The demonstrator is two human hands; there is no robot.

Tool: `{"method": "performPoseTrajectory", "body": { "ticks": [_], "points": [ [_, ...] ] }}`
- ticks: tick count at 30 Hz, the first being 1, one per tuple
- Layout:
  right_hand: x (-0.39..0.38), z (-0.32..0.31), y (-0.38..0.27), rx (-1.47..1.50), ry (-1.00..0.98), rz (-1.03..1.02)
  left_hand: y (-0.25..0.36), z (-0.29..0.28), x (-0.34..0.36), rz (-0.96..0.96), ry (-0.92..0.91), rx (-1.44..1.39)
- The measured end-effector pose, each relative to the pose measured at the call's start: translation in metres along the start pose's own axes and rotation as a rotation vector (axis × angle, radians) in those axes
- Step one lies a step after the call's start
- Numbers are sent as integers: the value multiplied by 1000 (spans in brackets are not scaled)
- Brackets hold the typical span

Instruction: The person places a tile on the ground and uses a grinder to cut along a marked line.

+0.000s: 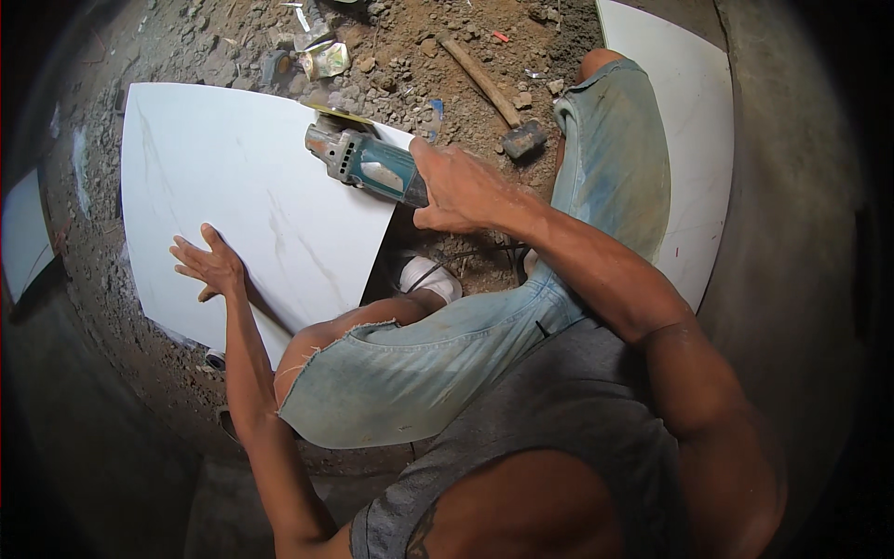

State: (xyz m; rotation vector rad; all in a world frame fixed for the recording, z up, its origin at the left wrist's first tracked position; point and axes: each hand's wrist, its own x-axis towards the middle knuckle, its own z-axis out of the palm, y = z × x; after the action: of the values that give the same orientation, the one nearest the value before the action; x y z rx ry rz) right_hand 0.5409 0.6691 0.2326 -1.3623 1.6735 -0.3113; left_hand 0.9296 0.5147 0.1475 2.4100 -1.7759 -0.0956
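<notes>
A large white tile (251,177) with faint grey veins lies in front of me, over the rubble. Spread flat on its left part is my left hand (212,265), fingers apart and holding nothing. My right hand (461,186) is wrapped round the teal body of an angle grinder (377,166). The grinder's head points left, over the tile's far right part. Its disc, under a yellowish guard (337,114), is at the tile's far edge; whether it touches the tile or spins I cannot tell.
A mallet (524,139) with a wooden handle lies on the broken soil (400,56) beyond the grinder. Another white tile (703,140) stretches along my right side, and a tile piece (26,233) is at the far left. Crumpled packaging (326,59) lies behind the tile. A dark cord runs by my foot.
</notes>
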Motion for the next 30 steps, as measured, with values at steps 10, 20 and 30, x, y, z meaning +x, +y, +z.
{"method": "performPoseTrajectory", "body": {
  "ticks": [10,20,30],
  "points": [
    [-5,-4,-1,18,-8,8,1,-3,-1,17,-11,-12],
    [-11,-2,3,38,8,-2,0,-1,0,17,-2,-23],
    [19,-14,-15,168,13,-37,-27,9,14,4,89,88]
  ]
}}
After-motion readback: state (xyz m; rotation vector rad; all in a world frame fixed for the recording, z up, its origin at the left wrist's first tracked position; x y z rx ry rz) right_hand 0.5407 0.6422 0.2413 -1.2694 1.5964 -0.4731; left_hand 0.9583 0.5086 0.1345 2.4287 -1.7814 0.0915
